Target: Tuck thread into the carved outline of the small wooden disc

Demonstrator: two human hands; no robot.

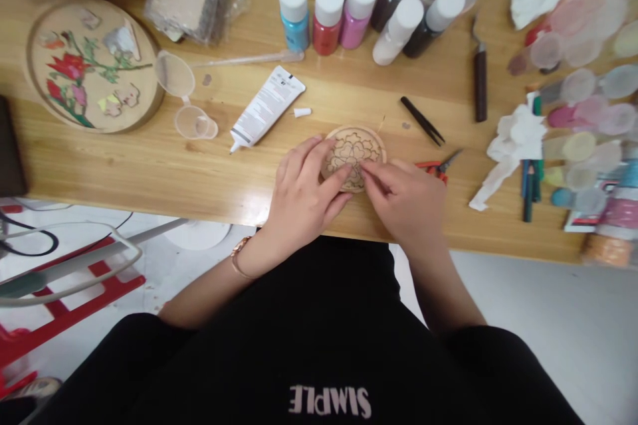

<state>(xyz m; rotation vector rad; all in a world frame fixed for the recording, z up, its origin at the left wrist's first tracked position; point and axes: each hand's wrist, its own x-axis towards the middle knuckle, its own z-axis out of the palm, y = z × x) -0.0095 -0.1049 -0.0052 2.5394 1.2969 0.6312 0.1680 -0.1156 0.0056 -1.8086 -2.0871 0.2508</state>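
A small round wooden disc (353, 146) with a cut-out flower pattern lies near the table's front edge. My left hand (304, 189) rests on its left side, thumb and fingers spread around the rim and over the pattern. At its right side my right hand (406, 199) has thumb and index finger pinched together at the pattern. Whatever may be between those fingertips is hidden or too small to name. Close by on the right are red-handled pliers (438, 167) and black tweezers (423, 121). Left of the disc lie a white glue tube (268, 108) and its small cap (302, 112).
Several paint bottles (327, 16) stand at the back. A round wooden tray (34, 89) with painted flower pieces sits at the left, beside small plastic cups (192, 122). A dark-handled palette knife (480, 83), crumpled tissue (518, 136) and pencils (528, 196) lie at the right.
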